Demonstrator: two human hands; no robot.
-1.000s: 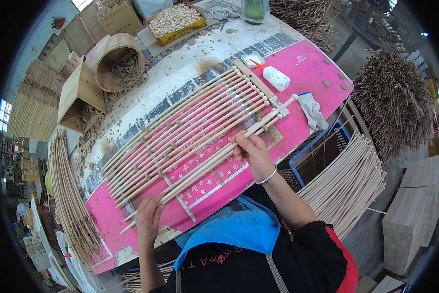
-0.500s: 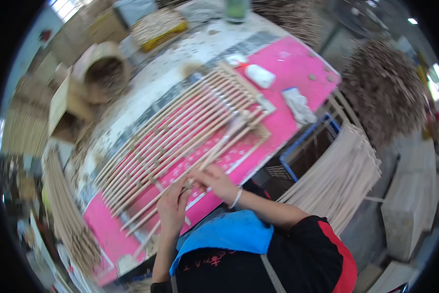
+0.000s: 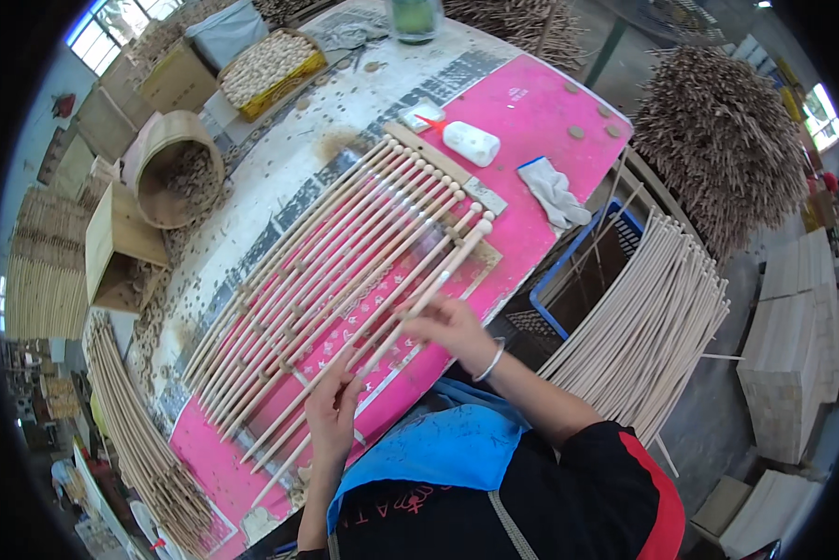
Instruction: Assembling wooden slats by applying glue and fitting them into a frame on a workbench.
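The nearest wooden rod [image 3: 450,265], with a round ball at its far-right end, slants across the pink tabletop in front of me. My left hand [image 3: 333,413] is closed around its lower half, thumb and fingers pinched together. Farther up the same rod, the bent fingers of my right hand [image 3: 449,329] close on it. Whether a small piece sits in either pinch is hidden. Beyond my hands a row of similar ball-ended rods [image 3: 345,247] lies side by side, their ball ends at a wooden strip [image 3: 480,187]. Small brown rings [image 3: 289,331] sit along several rods.
On the pink sheet [image 3: 541,112] are a white bottle [image 3: 471,143] and a white glove [image 3: 555,193]. A round tub [image 3: 178,170] and an open wooden box [image 3: 123,247] stand left. Rod bundles [image 3: 639,322] and a blue crate [image 3: 552,313] flank the table's right edge.
My right hand has slid up and right along the rod, away from my left hand. The left hand has moved slightly down. The view has shifted a little.
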